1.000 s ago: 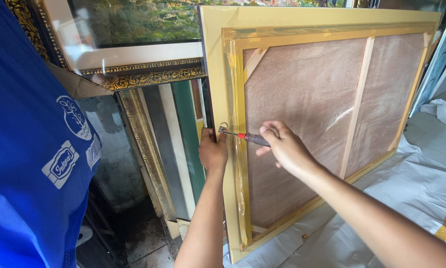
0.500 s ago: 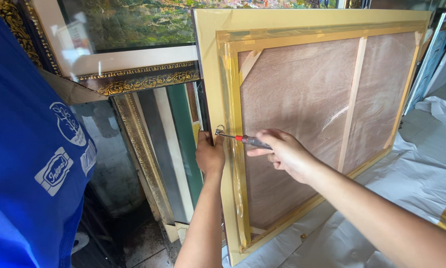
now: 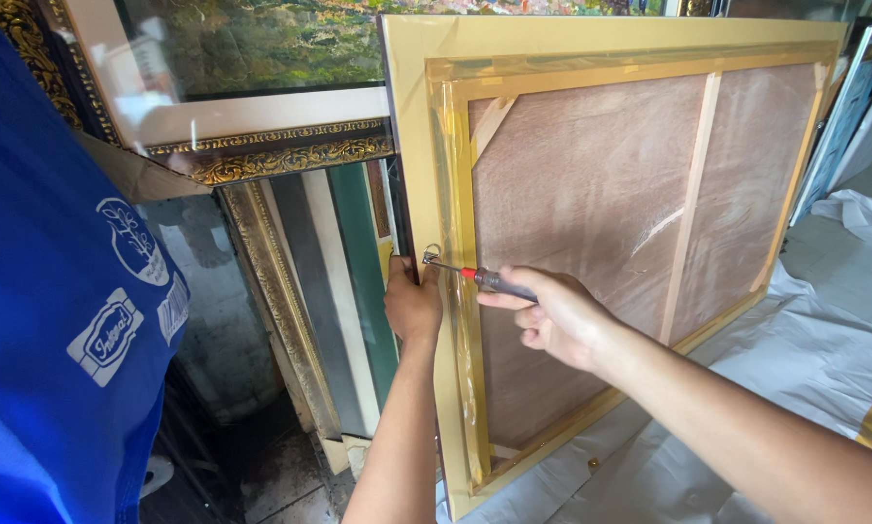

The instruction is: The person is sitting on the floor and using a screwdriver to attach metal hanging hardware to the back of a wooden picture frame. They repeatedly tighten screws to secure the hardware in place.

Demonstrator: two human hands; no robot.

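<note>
A large picture frame (image 3: 412,126) stands on edge with its back toward me, its gold border taped over a brown backing board (image 3: 591,204) crossed by wooden bars. My left hand (image 3: 412,306) grips the frame's left edge. My right hand (image 3: 552,315) holds a screwdriver (image 3: 480,278) with a red and dark handle. Its tip rests at a small metal ring hanger (image 3: 432,255) on the frame's left border, just above my left hand.
A framed landscape picture (image 3: 252,58) with an ornate gold edge leans behind. Several frame mouldings (image 3: 310,301) stand upright below it. A person in a blue shirt (image 3: 58,320) stands close at the left. White sheeting (image 3: 824,359) covers the floor at the right.
The view has shifted slightly; my hands, the screwdriver and the frame keep the same hold and position at the ring hanger.
</note>
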